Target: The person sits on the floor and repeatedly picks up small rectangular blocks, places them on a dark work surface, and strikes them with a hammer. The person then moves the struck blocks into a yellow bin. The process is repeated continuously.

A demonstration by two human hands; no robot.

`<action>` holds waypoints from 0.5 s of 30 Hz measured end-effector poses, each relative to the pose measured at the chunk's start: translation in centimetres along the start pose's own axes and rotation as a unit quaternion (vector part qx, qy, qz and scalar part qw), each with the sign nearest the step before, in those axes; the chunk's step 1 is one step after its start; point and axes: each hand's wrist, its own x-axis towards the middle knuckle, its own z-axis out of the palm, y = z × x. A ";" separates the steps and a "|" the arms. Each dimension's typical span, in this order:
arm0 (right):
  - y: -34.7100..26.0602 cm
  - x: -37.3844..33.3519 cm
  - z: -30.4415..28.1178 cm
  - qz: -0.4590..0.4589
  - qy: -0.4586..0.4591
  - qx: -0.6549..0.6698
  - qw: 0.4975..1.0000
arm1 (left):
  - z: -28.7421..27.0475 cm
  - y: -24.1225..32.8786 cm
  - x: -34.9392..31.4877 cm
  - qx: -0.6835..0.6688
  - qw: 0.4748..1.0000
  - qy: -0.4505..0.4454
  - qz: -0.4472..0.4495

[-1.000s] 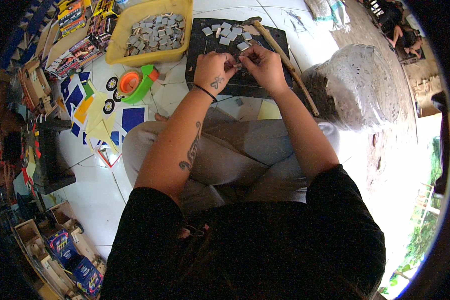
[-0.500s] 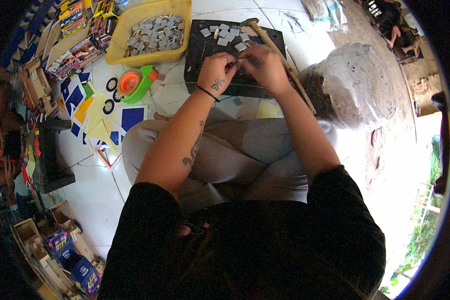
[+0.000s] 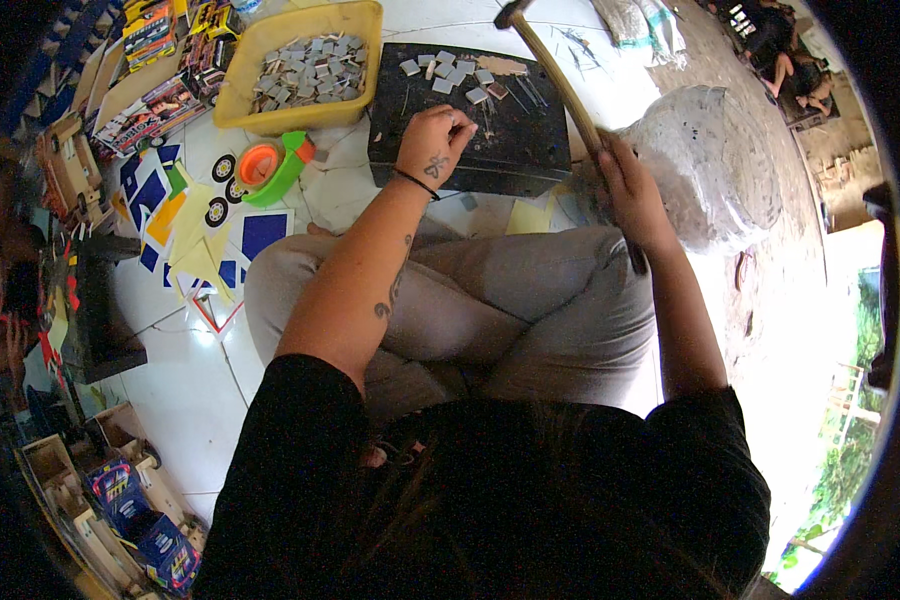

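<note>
Hammer point(image 3: 560, 78): in the right hand point(image 3: 632, 195), fingers wrapped around the lower part of its wooden handle. Head points away from the person, seen near the top edge of the view, past the far side of the black block point(image 3: 515, 150); handle runs slantwise by the block's right edge, butt end by the right knee. Height above the floor cannot be judged.

Left hand point(image 3: 433, 148): over the block's near-left part, fingers curled, thumb and fingertips drawn into a narrow pinch. Cannot tell whether anything small is in the pinch.

On block: loose cluster of small grey square pieces point(image 3: 441, 86) toward the far side, some touching; just right of these, a patch of tan scraps point(image 3: 502, 65) and several thin nails point(image 3: 533, 92).

Left of block: yellow plastic tub point(image 3: 295, 118), holding many similar grey pieces. Nearer the person, a green-and-orange tape dispenser point(image 3: 288, 170); beside it, black wheel shapes with pale hubs point(image 3: 217, 211) and blue, cream and orange sheets point(image 3: 195, 235) on the white tiled floor point(image 3: 205, 430).

Right of block: large bundle wrapped in clear plastic point(image 3: 710, 170).

Periphery: printed cartons upper left, wooden toy trucks lower left, woven sack point(image 3: 640, 30) upper right.
</note>
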 end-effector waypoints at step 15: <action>-4.0 -9.7 0.8 -0.040 0.012 -0.114 0.993 | 0.4 -0.1 -0.1 0.016 1.000 -0.004 -0.007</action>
